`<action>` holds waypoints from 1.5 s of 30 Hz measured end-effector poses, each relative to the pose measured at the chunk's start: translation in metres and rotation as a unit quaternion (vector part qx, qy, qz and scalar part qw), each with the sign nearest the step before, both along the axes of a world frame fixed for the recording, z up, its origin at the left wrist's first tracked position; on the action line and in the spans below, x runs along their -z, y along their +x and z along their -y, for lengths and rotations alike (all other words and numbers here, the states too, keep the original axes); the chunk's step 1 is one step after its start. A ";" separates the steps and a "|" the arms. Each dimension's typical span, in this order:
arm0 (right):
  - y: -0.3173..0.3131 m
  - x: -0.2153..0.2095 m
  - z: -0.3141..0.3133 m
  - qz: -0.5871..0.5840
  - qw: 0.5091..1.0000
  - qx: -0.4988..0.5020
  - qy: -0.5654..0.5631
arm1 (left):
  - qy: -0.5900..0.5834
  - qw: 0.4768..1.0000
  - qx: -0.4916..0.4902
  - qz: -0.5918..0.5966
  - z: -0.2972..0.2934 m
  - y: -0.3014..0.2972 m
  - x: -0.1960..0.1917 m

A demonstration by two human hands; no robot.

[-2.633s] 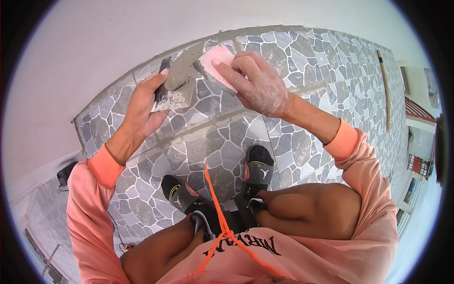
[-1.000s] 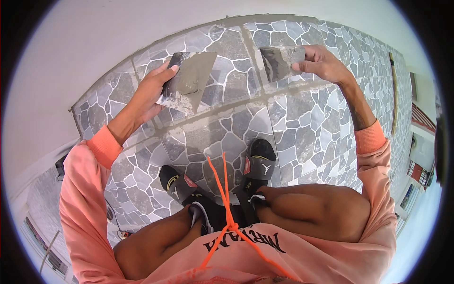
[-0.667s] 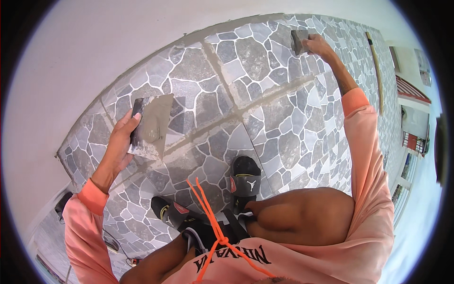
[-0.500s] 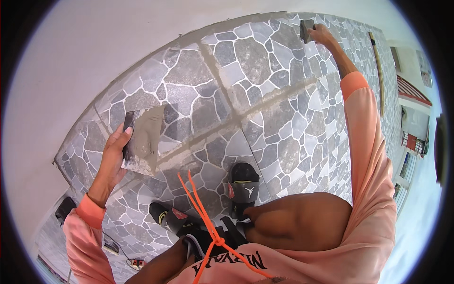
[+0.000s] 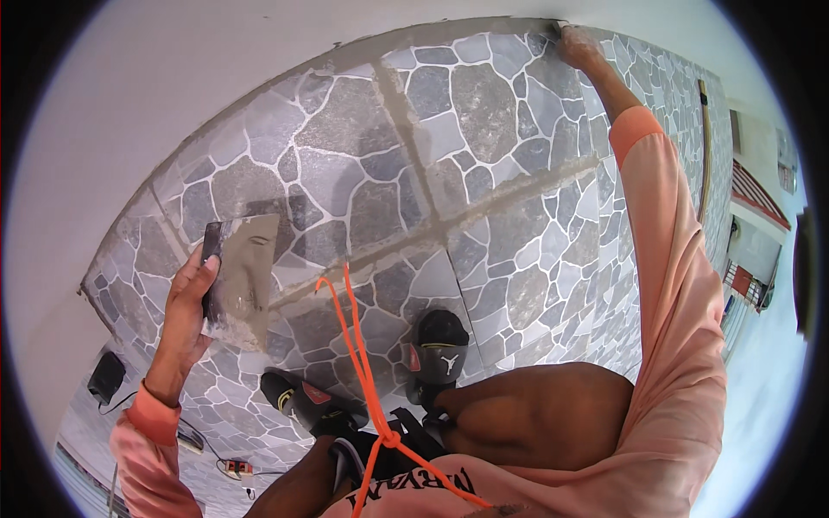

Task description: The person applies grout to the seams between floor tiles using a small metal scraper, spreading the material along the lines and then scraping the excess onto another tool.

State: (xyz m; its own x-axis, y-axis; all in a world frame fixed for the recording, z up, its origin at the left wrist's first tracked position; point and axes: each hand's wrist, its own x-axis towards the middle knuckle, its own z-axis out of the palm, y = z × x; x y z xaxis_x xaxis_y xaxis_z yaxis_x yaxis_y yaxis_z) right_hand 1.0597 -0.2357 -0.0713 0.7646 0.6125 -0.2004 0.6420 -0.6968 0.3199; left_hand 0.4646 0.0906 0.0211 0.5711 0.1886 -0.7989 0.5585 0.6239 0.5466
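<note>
My left hand (image 5: pixel 183 298) is closed on the dark edge of a wide metal putty blade (image 5: pixel 220 315), which carries a spread of wet grey grout (image 5: pixel 252 259). It is held above the tiled floor at the left. My right arm stretches far forward. At its end my right hand (image 5: pixel 580 47) grips a small grey scraper (image 5: pixel 560 26), mostly hidden by the fingers, where the floor meets the wall. Grey grout (image 5: pixel 371 52) runs in a band along that wall edge. More grout fills the crossing joints (image 5: pixel 440 229) between the stone-patterned tiles (image 5: pixel 345 116).
My feet in black slides (image 5: pixel 439 352) rest on the tiles below the joints. A white wall (image 5: pixel 199 78) borders the floor at the far side. A long pole (image 5: pixel 704 147) lies at the right. At lower left are a black box (image 5: pixel 107 377) and a corded socket block (image 5: pixel 235 468).
My right hand has moved the scraper away from me, from the tile surface to the wall edge. My left hand and its grout-loaded blade have shifted slightly left and nearer to me.
</note>
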 end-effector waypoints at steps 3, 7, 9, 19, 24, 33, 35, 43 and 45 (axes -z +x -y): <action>0.007 -0.007 0.006 -0.042 0.998 -0.012 0.041 | 0.005 1.000 0.001 -0.010 0.002 0.009 -0.003; 0.048 -0.043 0.033 -0.147 0.981 0.076 0.101 | -0.001 1.000 0.008 -0.001 0.003 0.019 -0.006; 0.047 -0.037 0.041 -0.137 0.983 0.099 0.074 | -0.005 1.000 0.014 0.000 0.000 0.020 -0.004; 0.005 -0.044 0.063 -0.186 0.968 0.131 0.104 | 0.010 1.000 0.019 -0.004 0.005 0.031 -0.011; -0.025 0.018 0.083 0.032 0.995 -0.076 0.059 | -0.011 0.999 0.031 0.019 0.003 0.030 -0.005; -0.058 0.010 0.104 0.034 0.994 -0.060 0.079 | 0.006 0.999 0.032 0.006 0.000 0.023 -0.005; -0.059 0.002 0.101 -0.061 0.992 0.012 0.109 | 0.012 1.000 0.026 -0.011 0.002 0.022 -0.006; -0.086 0.008 0.127 0.003 1.000 0.002 0.031 | 0.000 0.998 0.054 0.023 0.007 0.028 -0.014; -0.094 0.003 0.121 0.015 1.000 0.002 0.023 | 0.007 0.998 0.055 0.016 0.010 0.028 -0.017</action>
State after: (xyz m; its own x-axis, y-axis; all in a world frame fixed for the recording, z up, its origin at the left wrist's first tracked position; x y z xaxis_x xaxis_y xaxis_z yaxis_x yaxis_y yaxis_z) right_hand 0.9657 -0.3569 -0.0745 0.7725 0.6172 -0.1494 0.6296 -0.7136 0.3072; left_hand 0.4922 0.0802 0.0382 0.6141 0.1331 -0.7780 0.6061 0.5519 0.5728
